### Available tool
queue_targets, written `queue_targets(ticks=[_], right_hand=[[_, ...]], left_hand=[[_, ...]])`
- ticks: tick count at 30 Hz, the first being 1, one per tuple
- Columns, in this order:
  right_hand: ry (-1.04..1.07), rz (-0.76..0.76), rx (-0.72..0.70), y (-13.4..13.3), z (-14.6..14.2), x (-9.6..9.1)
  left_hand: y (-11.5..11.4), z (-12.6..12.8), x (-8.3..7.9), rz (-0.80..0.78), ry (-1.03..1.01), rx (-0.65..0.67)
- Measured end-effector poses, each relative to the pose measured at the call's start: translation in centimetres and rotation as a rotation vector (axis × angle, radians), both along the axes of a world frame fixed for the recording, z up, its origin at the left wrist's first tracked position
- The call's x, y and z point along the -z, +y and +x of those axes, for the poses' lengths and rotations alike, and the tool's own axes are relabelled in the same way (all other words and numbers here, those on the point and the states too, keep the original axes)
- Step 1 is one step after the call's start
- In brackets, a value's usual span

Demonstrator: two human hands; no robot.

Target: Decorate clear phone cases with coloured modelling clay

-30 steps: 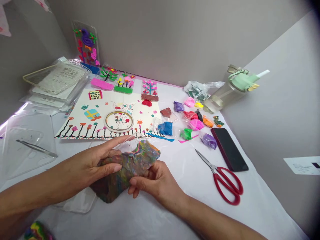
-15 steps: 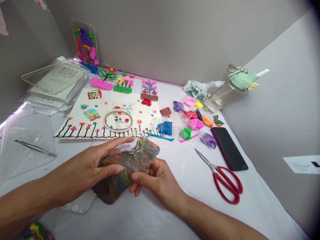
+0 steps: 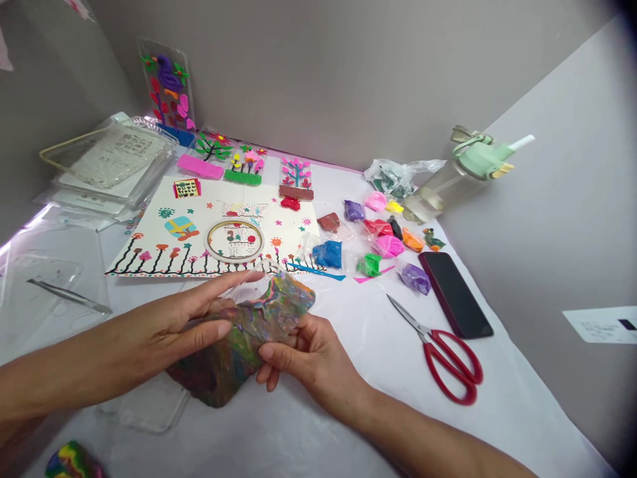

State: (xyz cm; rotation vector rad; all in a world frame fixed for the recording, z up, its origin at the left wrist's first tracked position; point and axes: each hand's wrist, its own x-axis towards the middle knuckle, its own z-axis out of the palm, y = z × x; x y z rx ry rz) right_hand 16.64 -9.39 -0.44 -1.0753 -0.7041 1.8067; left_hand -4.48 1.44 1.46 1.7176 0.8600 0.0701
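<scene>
Both hands are on a clear phone case [image 3: 249, 285] with a sheet of mottled, many-coloured modelling clay [image 3: 243, 345] spread over it. My left hand [image 3: 194, 318] clasps its left side, thumb laid across the clay and fingers at the upper edge, partly hidden behind it. At the lower right edge, my right hand [image 3: 308, 358] pinches it between thumb and curled fingers. A lump of swirled multicoloured clay [image 3: 74, 461] lies at the bottom left. Beneath my left forearm rests another clear case [image 3: 154, 401] on the white table.
Red-handled scissors [image 3: 438, 358] and a phone [image 3: 455, 295] lie to the right. Several bagged clay pieces [image 3: 328, 254] sit behind, near a bottle [image 3: 448, 179]. A decorated paper [image 3: 149, 226] bears a tape roll [image 3: 233, 255]. Tweezers [image 3: 70, 295] and stacked cases [image 3: 114, 172] are left.
My left hand has slid slightly left along the clay, its thumb drawing back. More of the clay's lower left part shows. My right hand keeps nearly the same place.
</scene>
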Motion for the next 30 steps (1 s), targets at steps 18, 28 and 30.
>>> queue_targets(ticks=[18,28,30], right_hand=[[-0.006,-0.005,-0.013,0.0,-0.1,0.0],[0.0,-0.006,-0.042,-0.1,-0.2,-0.1],[0.011,0.003,-0.04,-0.1,-0.3,-0.2]], left_hand=[[-1.0,1.3,-0.6,0.048,0.032,-0.121],[-1.6,2.1,-0.2,-0.243,-0.114,-0.221],[-2.1,2.8,-0.4,-0.222,-0.106,-0.27]])
